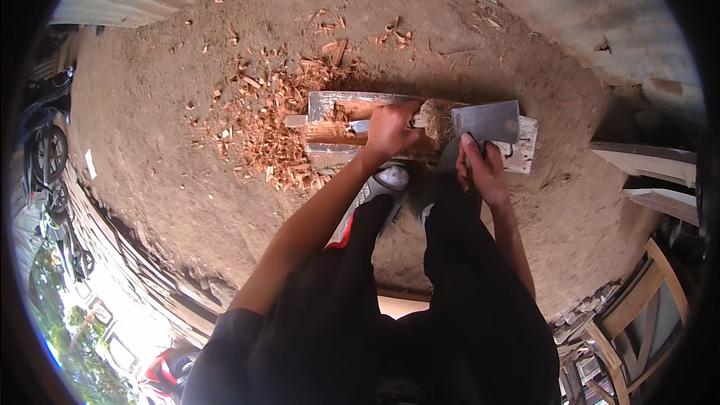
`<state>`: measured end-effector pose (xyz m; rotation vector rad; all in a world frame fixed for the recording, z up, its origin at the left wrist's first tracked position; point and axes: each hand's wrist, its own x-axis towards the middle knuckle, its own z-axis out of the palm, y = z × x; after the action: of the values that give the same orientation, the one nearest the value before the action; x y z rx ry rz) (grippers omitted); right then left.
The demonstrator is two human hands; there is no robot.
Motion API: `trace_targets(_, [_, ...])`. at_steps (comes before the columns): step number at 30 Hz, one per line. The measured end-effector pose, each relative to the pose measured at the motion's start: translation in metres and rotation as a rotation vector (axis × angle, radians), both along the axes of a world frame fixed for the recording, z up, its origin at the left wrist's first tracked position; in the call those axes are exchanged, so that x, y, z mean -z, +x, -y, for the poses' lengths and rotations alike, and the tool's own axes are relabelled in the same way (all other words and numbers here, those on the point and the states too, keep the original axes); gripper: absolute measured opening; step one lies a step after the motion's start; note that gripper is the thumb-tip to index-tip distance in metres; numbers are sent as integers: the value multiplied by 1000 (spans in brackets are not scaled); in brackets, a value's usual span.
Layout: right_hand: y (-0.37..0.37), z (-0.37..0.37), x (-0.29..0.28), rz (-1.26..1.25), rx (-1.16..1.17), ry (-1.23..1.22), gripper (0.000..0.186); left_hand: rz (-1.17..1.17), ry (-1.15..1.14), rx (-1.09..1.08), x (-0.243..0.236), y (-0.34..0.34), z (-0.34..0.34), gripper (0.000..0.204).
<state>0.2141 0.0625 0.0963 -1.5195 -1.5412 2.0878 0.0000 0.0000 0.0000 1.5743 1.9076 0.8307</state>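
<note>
My left hand (394,131) is closed round a chisel. Its metal blade (360,126) points left into the reddish wood, and its frayed wooden handle end (430,118) sticks out to the right of my fist. Under it lies a low, weathered timber piece (322,97) with a hollowed reddish channel. My right hand (484,169) grips a tool with a broad, flat grey blade (489,121), which looks like a hatchet. The blade sits just right of the chisel's handle end, above the timber's pale right end (527,146). My right hand partly hides its grip.
Reddish wood shavings (274,124) pile up on the dirt floor at the timber's left. My shoes (391,177) stand at its near side. Corrugated sheets (592,15) rise at the back. Wooden furniture frames (637,307) stand at the right; motorbikes (52,154) at the left.
</note>
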Motion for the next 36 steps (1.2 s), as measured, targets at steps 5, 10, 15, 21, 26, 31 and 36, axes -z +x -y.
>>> trace_targets(5, [-1,-18,-13,62,-166,34,35,55,1,-28,-4,7,-1,32])
trace_targets(10, [-21,-5,-7,10,-65,-3,34,47,14,-26,-2,5,4,32])
trace_targets(15, [-18,-13,-15,45,-49,-32,36,32,35,-51,-6,1,8,32])
trace_targets(21, [-9,-5,4,26,-108,19,35,19,-24,-39,-7,-2,3,35])
trace_targets(26, [-5,-13,-13,39,-2,-53,37,37,50,-42,-8,0,10,37])
trace_targets(31, [0,-14,-33,45,64,-121,40,90,95,89,-20,8,10,43])
trace_targets(36, [10,-12,-56,93,111,-130,41,228,136,149,-37,34,-9,32])
